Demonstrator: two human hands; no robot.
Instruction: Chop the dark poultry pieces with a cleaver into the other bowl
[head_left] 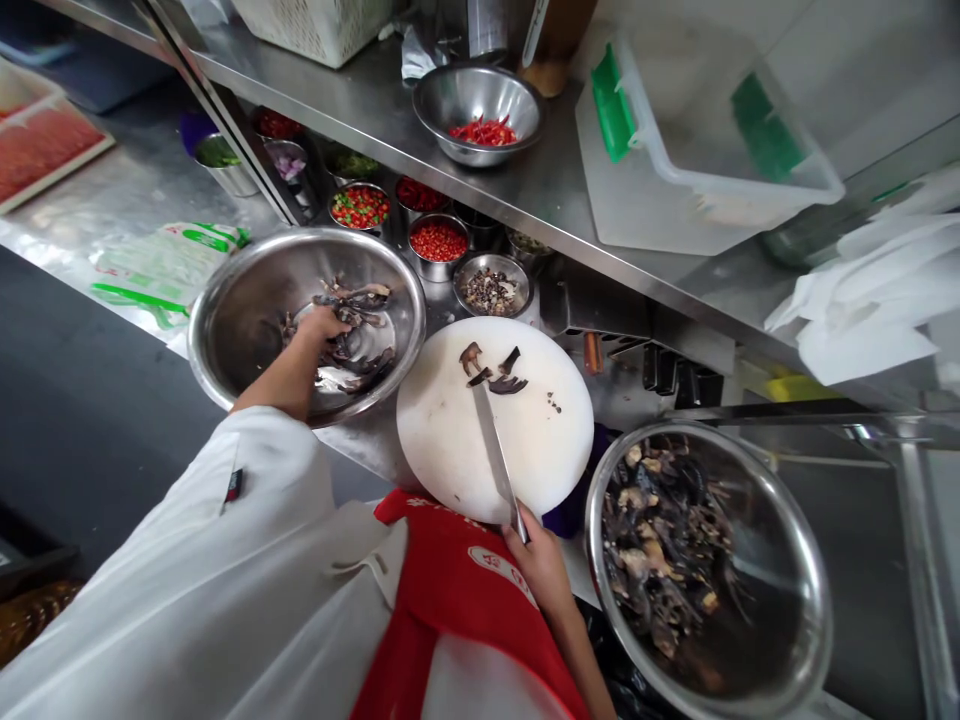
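Note:
My left hand (324, 326) reaches into the large steel bowl (225, 330) on the left. Its fingers are curled among dark chicken feet (367, 295) and seem closed on one; the fingertips are partly hidden. In my right hand (536, 555), at the near edge of the round white cutting board (442, 450), is the handle of a knife (493, 440). The blade lies across the board, its tip by several dark cut pieces (508, 385). A few small crumbs (553, 402) are farther right on the board.
Another steel bowl (780, 590), right of the board, holds many dark chopped pieces (667, 540). Behind the board stand small tins of chopped chillies (439, 242). Above them, a steel shelf (337, 110) carries a bowl of red chillies (480, 105) and a plastic bin (660, 200). A plastic bag (161, 265) lies left.

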